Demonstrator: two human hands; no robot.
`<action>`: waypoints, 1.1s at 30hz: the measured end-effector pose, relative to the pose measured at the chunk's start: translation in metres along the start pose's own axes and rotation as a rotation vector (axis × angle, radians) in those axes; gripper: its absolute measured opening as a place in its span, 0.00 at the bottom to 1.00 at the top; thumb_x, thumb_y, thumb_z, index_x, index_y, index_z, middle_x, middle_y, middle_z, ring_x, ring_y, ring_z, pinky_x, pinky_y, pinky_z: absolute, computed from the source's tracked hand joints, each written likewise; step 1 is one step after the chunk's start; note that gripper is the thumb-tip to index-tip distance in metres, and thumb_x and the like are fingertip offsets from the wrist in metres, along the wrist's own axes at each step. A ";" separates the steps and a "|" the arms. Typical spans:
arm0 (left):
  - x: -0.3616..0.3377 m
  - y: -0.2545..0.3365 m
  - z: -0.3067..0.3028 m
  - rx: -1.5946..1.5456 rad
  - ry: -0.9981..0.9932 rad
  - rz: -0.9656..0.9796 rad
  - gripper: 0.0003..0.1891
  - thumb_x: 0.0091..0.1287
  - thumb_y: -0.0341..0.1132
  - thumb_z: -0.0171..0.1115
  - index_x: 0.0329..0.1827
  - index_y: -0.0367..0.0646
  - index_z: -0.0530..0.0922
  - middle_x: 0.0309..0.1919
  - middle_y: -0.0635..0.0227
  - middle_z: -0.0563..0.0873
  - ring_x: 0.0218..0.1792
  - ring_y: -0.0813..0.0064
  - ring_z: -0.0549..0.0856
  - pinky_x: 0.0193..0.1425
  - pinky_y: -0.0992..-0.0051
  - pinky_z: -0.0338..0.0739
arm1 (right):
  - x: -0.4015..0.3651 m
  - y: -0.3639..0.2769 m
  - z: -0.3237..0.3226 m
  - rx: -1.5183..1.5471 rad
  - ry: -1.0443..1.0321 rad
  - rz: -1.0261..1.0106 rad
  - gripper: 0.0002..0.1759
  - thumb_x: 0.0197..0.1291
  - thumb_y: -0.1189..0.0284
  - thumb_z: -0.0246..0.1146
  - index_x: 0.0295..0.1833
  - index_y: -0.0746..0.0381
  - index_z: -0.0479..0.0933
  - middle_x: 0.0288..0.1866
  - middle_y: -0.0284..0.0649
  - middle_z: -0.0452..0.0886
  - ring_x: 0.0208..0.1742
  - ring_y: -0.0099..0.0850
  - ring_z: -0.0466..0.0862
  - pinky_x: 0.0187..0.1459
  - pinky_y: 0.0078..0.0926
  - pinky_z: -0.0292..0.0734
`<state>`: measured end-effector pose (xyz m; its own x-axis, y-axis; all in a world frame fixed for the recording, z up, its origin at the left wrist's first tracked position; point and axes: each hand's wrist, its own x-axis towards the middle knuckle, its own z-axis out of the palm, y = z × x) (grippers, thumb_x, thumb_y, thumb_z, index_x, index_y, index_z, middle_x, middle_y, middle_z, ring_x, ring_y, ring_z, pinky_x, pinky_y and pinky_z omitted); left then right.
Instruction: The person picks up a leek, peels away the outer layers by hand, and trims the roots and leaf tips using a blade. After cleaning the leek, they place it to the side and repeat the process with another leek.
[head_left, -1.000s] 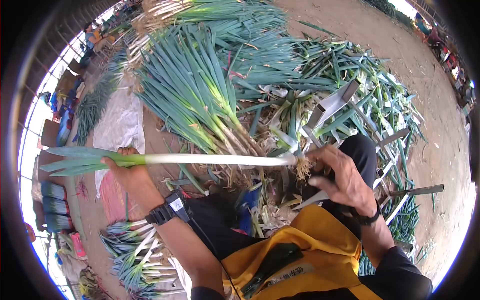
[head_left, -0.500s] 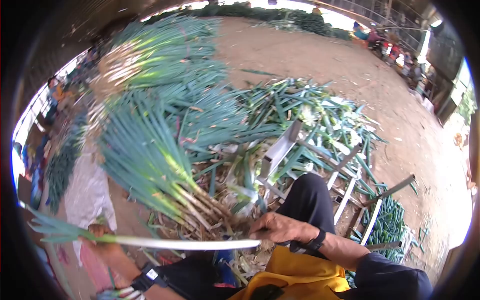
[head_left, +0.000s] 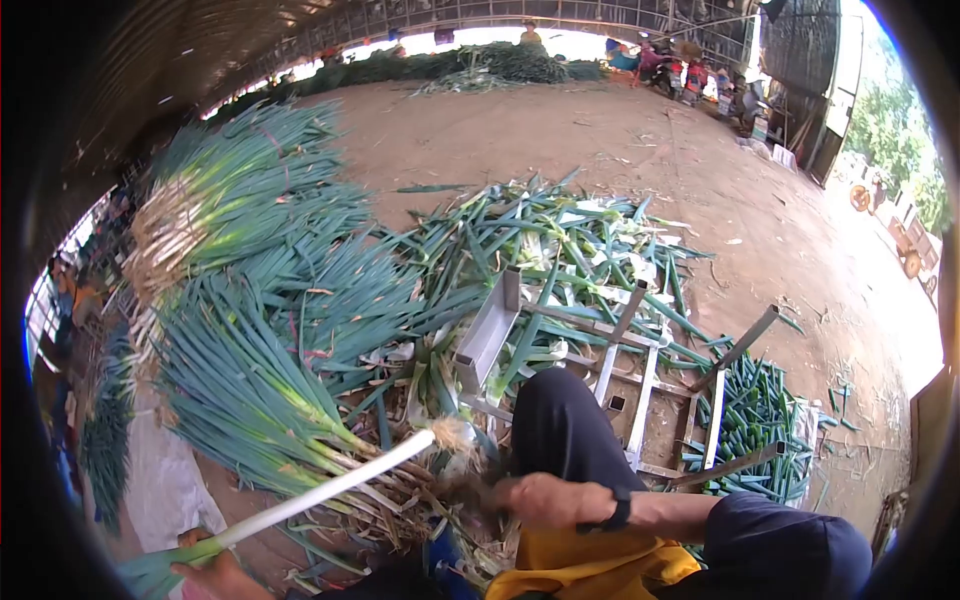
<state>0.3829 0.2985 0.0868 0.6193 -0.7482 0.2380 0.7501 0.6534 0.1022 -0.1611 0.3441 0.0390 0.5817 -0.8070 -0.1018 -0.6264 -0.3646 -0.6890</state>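
Note:
My left hand (head_left: 212,568), at the lower left, is closed round the green part of a leek (head_left: 325,492). The leek's long white stem slants up to the right and ends in a tuft of pale roots. My right hand (head_left: 550,501) is closed in front of my knee, lower right of the root end and apart from it. Its fingers are smeared by motion, and what they hold is not clear. Behind the held leek lies a bundle of leeks (head_left: 245,365), with brownish root ends towards me.
More leek bundles (head_left: 230,200) are stacked at the left. Loose cut leaves (head_left: 550,235) heap up ahead. A metal frame (head_left: 640,400) stands right of my knee, beside short green cut pieces (head_left: 750,420). A person (head_left: 530,34) and parked motorbikes (head_left: 690,80) are far off.
The leek has swung from nearly level to a slant, its root end now raised and apart from my right hand. My left hand has dropped lower. The camera view has shifted.

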 end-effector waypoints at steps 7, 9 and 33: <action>-0.048 -0.113 0.065 0.074 0.238 -0.133 0.23 0.71 0.48 0.58 0.48 0.33 0.67 0.43 0.58 0.74 0.48 0.67 0.76 0.56 0.70 0.72 | 0.100 -0.060 0.030 0.581 0.073 -0.091 0.30 0.68 0.57 0.59 0.65 0.70 0.69 0.57 0.57 0.79 0.60 0.48 0.79 0.60 0.41 0.74; -0.059 -0.137 0.072 0.022 0.328 -0.143 0.26 0.71 0.49 0.59 0.52 0.32 0.66 0.47 0.56 0.74 0.53 0.63 0.76 0.62 0.67 0.71 | 0.124 -0.070 0.039 0.752 0.299 -0.153 0.34 0.70 0.54 0.59 0.67 0.72 0.66 0.58 0.49 0.80 0.60 0.38 0.79 0.58 0.35 0.74; -0.114 -0.204 0.066 0.862 -0.154 -0.968 0.19 0.77 0.46 0.50 0.45 0.38 0.80 0.44 0.55 0.87 0.48 0.62 0.86 0.56 0.63 0.78 | -0.017 0.005 -0.332 0.277 1.593 -0.564 0.23 0.77 0.57 0.48 0.62 0.64 0.73 0.58 0.42 0.78 0.62 0.30 0.74 0.70 0.34 0.61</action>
<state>0.1439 0.2580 0.1027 -0.1608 -0.9706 -0.1792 0.4497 -0.2337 0.8621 -0.3466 0.2018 0.2750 -0.4772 -0.3101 0.8222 -0.3393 -0.7981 -0.4979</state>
